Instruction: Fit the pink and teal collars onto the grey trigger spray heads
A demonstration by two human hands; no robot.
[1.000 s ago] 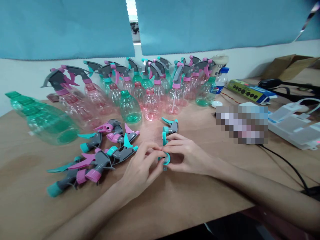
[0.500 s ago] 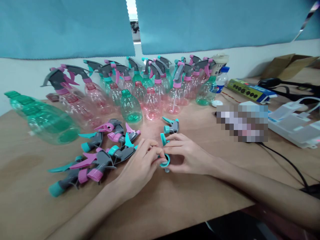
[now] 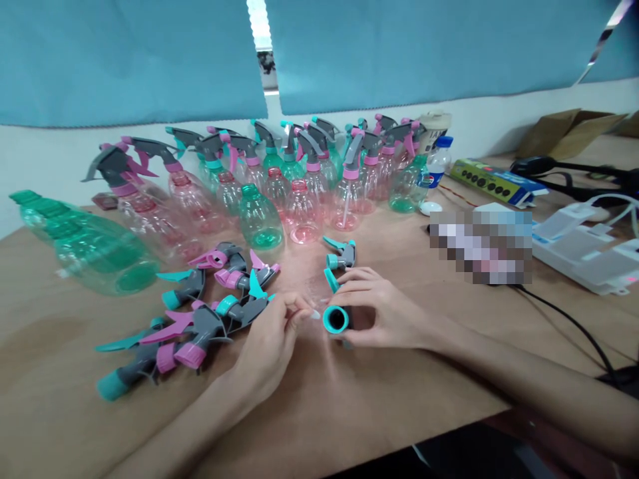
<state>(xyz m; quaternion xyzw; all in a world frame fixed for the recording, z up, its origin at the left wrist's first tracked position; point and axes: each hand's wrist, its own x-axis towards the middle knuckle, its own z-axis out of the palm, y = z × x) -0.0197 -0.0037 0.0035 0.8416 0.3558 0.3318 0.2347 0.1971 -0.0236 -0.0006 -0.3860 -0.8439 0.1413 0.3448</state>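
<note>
My right hand (image 3: pixel 377 309) is wrapped round a grey trigger spray head (image 3: pixel 335 320), its teal collar opening facing me and its teal trigger sticking up past the fingertips. Just to the left, my left hand (image 3: pixel 277 332) pinches a small whitish translucent piece (image 3: pixel 315 315) between thumb and fingertips, a short gap from the collar. What kind of piece it is I cannot make out. Another teal-and-grey spray head (image 3: pixel 342 254) lies beyond my right hand. Left of my left hand is a pile of pink and teal spray heads (image 3: pixel 207 332).
Pink and green bottles stand at the back, many with spray heads fitted; a pink bottle (image 3: pixel 303 216) and a green bottle (image 3: pixel 261 223) are open-necked. Green bottles (image 3: pixel 100 249) lean at far left. A blue-capped bottle (image 3: pixel 439 163), a box (image 3: pixel 494 183) and a white plastic tray (image 3: pixel 589 246) sit right.
My left hand has drawn back leftward from the spray head's collar, with the small whitish piece now showing in its fingertips. The collar opening is now uncovered; my right hand keeps its hold.
</note>
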